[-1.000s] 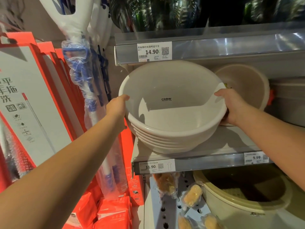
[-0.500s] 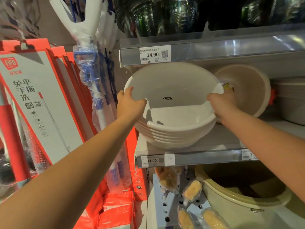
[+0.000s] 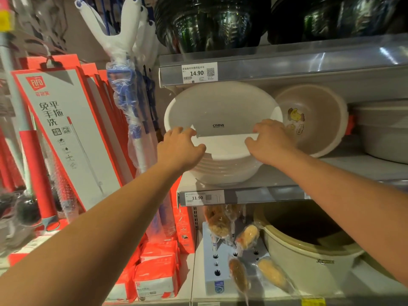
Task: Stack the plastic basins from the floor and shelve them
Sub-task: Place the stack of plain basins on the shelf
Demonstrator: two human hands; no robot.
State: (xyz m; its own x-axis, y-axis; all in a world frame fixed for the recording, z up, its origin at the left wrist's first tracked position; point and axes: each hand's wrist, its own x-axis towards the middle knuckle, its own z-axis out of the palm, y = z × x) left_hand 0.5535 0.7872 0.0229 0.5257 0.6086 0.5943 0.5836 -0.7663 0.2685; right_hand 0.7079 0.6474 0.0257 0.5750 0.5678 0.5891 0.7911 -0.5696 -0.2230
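Stack of white basins (image 3: 223,111) sits tilted on middle shelf (image 3: 344,165), mouth facing out, just beside beige basin (image 3: 318,124). Judged light, stiff and smooth-walled; nested pieces could slide apart. Rolled rim is best hold, both sides at once. Left hand (image 3: 180,149) hooks fingers over front-left rim; right hand (image 3: 270,142) curls over front-right rim. Versus half second earlier: both hands shifted from stack's sides toward front rim; stack appears pushed deeper in.
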